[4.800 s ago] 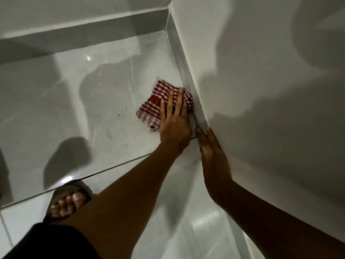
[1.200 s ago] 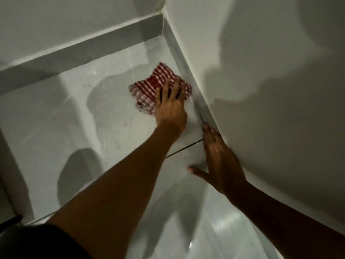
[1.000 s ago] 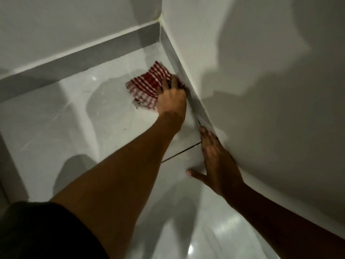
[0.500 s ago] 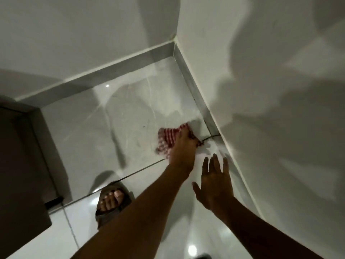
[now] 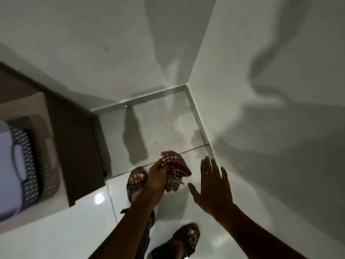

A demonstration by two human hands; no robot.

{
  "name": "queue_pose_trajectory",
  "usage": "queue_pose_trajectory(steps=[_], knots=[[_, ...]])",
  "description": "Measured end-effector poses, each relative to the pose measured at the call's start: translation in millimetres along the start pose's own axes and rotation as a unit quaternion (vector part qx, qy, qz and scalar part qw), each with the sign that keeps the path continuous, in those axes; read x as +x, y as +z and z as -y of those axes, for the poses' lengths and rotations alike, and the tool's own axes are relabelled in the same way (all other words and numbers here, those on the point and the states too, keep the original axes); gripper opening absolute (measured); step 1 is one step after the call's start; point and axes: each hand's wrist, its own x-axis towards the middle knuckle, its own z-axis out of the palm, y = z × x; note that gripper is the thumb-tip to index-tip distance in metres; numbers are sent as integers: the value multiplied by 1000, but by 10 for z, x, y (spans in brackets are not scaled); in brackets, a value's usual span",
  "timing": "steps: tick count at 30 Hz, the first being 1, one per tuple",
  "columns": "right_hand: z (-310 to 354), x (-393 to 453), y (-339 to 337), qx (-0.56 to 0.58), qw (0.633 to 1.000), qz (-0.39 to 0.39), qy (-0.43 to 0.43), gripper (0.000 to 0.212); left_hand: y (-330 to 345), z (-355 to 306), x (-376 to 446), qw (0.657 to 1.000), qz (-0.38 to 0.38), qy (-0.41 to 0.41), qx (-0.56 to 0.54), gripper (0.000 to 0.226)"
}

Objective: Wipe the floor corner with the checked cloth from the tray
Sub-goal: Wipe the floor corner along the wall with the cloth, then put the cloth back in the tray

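We see the left hand (image 5: 157,176) clenched around the bunched red-and-white checked cloth (image 5: 174,169), held in the air above the glossy pale tiled floor (image 5: 158,126), short of the corner. The right hand (image 5: 211,186) hovers beside it, fingers spread, holding nothing.

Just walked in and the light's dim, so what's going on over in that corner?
A person stands over the floor corner holding a bunched red checked cloth in the left hand, lifted off the tiles. The right hand is open and empty beside it. Both feet are in sandals. A tray sits at the left.
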Motion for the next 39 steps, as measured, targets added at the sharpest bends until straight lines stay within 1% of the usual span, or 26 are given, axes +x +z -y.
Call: queue_pose_trajectory(steps=[3, 4, 7, 10, 12, 14, 16, 18, 20, 23, 28, 30, 32, 34, 35, 36, 37, 39], knots=[[274, -271, -637, 35, 998, -35, -34, 99, -177, -271, -589, 997, -64, 35, -28, 34], [361, -314, -830, 41, 997, -45, -45, 99, -232, -373, -746, 995, -74, 40, -53, 35], [683, -555, -1366, 46, 993, -61, -93, 96, -525, -653, -1331, 987, -116, 30, -109, 38], [1020, -767, -1728, 69, 983, -100, -137, 93, -887, -887, -1875, 977, -130, 29, -164, 41], [1351, -864, -1944, 66, 980, -116, -147, 94, -1220, -1030, -2187, 971, -129, 29, -199, 42], [1706, -932, -2070, 68, 979, -115, -152, 95, -1571, -1088, -2435, 963, -116, 25, -242, 44], [2192, -1004, -2102, 78, 977, -103, -170, 95, -2077, -1084, -2634, 949, -120, 31, -290, 44], [2768, -1066, -2009, 81, 975, -91, -187, 94, -2674, -1023, -2775, 936, -152, 47, -315, 42], [3261, -1119, -1855, 85, 974, -71, -195, 94, -3164, -923, -2842, 928, -194, 67, -310, 38], [3811, -1232, -1595, 101, 971, -54, -212, 93, -3725, -806, -2952, 929, -237, 111, -263, 37], [4832, -1291, -1224, 137, 958, -63, -244, 92, -4801, -599, -2908, 899, -350, 191, -182, 41], [5091, -1152, -1120, 123, 960, -64, -245, 91, -5045, -483, -2670, 898, -368, 213, -108, 38], [5293, -921, -1011, 86, 966, -44, -242, 94, -5199, -368, -2299, 913, -353, 203, 7, 43], [5421, -620, -900, 36, 971, -4, -236, 98, -5257, -299, -1870, 930, -308, 174, 100, 54], [5482, -449, -823, 9, 972, 7, -233, 99, -5260, -271, -1668, 933, -281, 166, 149, 57], [5538, -284, -745, -17, 973, 7, -229, 100, -5258, -254, -1507, 927, -260, 156, 221, 59], [5587, -146, -674, -39, 974, 7, -223, 100, -5269, -213, -1363, 904, -253, 150, 312, 60], [5675, 38, -546, -66, 976, 27, -206, 103, -5366, -94, -1176, 840, -258, 158, 450, 64]])
